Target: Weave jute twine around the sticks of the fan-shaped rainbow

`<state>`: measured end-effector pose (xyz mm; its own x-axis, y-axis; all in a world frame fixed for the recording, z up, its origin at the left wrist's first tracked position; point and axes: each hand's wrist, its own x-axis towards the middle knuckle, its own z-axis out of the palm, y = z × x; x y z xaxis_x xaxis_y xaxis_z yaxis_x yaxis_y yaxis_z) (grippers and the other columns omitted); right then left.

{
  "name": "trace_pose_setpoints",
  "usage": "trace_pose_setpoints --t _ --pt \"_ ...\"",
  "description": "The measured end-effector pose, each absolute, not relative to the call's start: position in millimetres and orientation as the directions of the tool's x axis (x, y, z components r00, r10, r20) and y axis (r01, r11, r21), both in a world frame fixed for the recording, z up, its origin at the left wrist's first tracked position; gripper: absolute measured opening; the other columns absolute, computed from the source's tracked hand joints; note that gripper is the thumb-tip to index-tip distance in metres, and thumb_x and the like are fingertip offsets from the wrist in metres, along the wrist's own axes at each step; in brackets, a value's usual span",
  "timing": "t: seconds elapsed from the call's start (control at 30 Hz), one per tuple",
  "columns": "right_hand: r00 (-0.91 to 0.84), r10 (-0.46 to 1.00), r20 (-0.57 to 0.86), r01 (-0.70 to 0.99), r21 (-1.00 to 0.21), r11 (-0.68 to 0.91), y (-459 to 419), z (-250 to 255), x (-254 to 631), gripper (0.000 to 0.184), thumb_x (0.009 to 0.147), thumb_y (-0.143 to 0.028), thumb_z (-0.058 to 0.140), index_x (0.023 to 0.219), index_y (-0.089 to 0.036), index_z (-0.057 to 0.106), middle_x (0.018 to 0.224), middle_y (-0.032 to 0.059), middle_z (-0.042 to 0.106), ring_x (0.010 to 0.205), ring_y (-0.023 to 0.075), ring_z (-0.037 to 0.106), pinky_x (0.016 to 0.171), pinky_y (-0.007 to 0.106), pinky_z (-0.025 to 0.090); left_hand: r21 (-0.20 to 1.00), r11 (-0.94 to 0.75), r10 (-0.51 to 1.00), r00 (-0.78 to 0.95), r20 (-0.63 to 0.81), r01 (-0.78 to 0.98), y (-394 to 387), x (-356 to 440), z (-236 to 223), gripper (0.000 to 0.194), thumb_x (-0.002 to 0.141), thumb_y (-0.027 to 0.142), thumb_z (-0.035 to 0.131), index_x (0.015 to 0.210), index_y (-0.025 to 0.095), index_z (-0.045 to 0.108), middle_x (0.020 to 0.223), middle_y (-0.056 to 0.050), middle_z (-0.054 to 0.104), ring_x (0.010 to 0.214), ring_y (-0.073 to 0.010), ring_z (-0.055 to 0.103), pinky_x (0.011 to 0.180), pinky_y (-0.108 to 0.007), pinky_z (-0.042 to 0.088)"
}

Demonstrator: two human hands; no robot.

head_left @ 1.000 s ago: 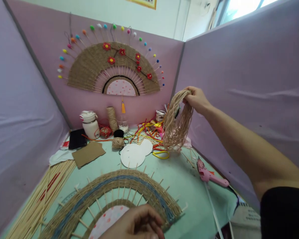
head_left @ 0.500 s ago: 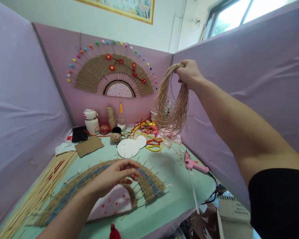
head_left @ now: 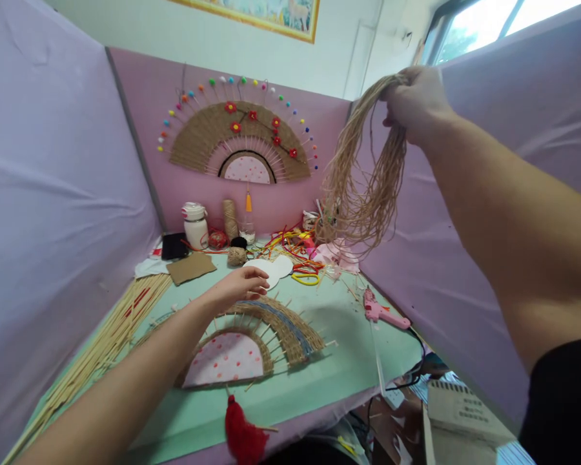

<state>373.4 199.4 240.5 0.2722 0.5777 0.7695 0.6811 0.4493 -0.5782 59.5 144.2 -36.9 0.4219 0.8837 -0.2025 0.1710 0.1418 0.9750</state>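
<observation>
High on the right, my right hand grips a looped bundle of tan twine, whose strands hang down in long loose loops. My left hand hovers with loosely curved fingers and nothing visible in it, over the far side of a woven fan. That fan lies on the green tabletop, with tan and blue woven bands on thin sticks and a white half-circle with pink dots. My left forearm hides its left part. A red tassel hangs at the front edge.
A finished fan with red flowers and pompoms hangs on the pink partition. Thin sticks lie left. A white bottle, twine spool, white paper discs and coloured cords stand or lie behind. A pink glue gun lies right.
My right hand has lifted the twine bundle higher and to the right. My left hand has moved away over the fan toward the white discs. The view has shifted, showing more of the red tassel.
</observation>
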Motion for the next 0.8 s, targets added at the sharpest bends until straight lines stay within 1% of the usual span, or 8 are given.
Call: trace_pose_setpoints --t 0.07,0.17,0.3,0.53,0.6,0.67,0.73,0.8 --pt "0.268 0.587 0.764 0.63 -0.6 0.493 196 242 374 0.01 0.084 -0.017 0.056 0.076 -0.01 0.056 0.054 -0.006 0.04 0.043 0.0008 0.038 0.05 0.025 0.042 0.966 0.151 0.887 0.403 -0.226 0.21 151 63 -35 0.037 0.064 0.033 0.071 0.094 0.015 0.056 0.092 -0.007 0.065 0.081 -0.0152 0.061 0.074 -0.029 0.046" --pt "0.225 0.62 0.752 0.554 -0.622 0.554 193 241 375 0.018 0.086 -0.014 0.053 0.068 -0.017 0.052 0.046 -0.0071 0.035 0.04 0.0034 0.036 0.048 0.026 0.042 0.961 0.145 0.885 0.405 -0.232 0.234 162 76 -34 0.04 0.062 0.032 0.072 0.094 0.015 0.056 0.091 -0.006 0.064 0.079 -0.0154 0.062 0.073 -0.029 0.047" --pt "0.153 0.663 0.733 0.513 -0.633 0.581 196 235 378 0.022 0.087 -0.016 0.054 0.065 -0.018 0.051 0.044 -0.0078 0.032 0.04 0.0036 0.033 0.05 0.026 0.042 0.97 0.077 0.879 0.443 -0.175 0.23 175 101 -36 0.046 0.061 0.029 0.072 0.103 0.015 0.056 0.107 -0.012 0.063 0.092 -0.0208 0.061 0.078 -0.033 0.049" --pt "0.03 0.698 0.716 0.462 -0.629 0.626 204 227 375 0.016 0.09 -0.023 0.05 0.077 -0.013 0.052 0.051 -0.0101 0.026 0.042 -0.0003 0.03 0.057 0.023 0.043 0.975 -0.205 0.859 0.493 0.139 0.081 192 147 -48 0.08 0.054 0.017 0.076 0.128 0.02 0.046 0.142 -0.016 0.039 0.129 -0.0272 0.037 0.101 -0.039 0.034" --pt "0.014 0.7 0.714 0.46 -0.626 0.63 206 223 371 0.022 0.09 -0.029 0.05 0.076 -0.012 0.051 0.051 -0.0106 0.025 0.042 -0.0011 0.029 0.058 0.022 0.043 0.983 -0.183 0.843 0.517 0.148 0.017 195 160 -53 0.076 0.054 0.017 0.077 0.124 0.018 0.049 0.132 -0.015 0.05 0.121 -0.0247 0.047 0.098 -0.037 0.036" --pt "0.008 0.712 0.702 0.465 -0.633 0.619 209 218 369 0.027 0.089 -0.034 0.051 0.073 -0.013 0.05 0.05 -0.0108 0.025 0.041 -0.0012 0.029 0.056 0.02 0.043 0.997 -0.081 0.834 0.546 0.073 -0.011 197 168 -59 0.056 0.059 0.02 0.075 0.111 0.015 0.056 0.101 -0.011 0.066 0.093 -0.0195 0.061 0.086 -0.035 0.044" --pt "0.014 0.733 0.681 0.486 -0.645 0.59 213 212 371 0.026 0.088 -0.033 0.053 0.071 -0.014 0.049 0.048 -0.0105 0.027 0.04 -0.0006 0.03 0.052 0.019 0.041 1.0 -0.01 0.847 0.532 -0.001 0.018 198 168 -64 0.029 0.067 0.026 0.068 0.092 0.013 0.061 0.067 -0.001 0.061 0.064 -0.0117 0.058 0.072 -0.03 0.048" --pt "-0.004 0.742 0.67 0.54 -0.623 0.566 218 205 377 0.023 0.087 -0.03 0.055 0.071 -0.013 0.051 0.048 -0.0094 0.031 0.038 0.0002 0.032 0.048 0.018 0.04 0.998 0.011 0.877 0.479 -0.04 0.062 201 155 -66 0.017 0.075 0.03 0.06 0.079 0.014 0.06 0.049 0.006 0.045 0.045 -0.0066 0.044 0.058 -0.025 0.045"
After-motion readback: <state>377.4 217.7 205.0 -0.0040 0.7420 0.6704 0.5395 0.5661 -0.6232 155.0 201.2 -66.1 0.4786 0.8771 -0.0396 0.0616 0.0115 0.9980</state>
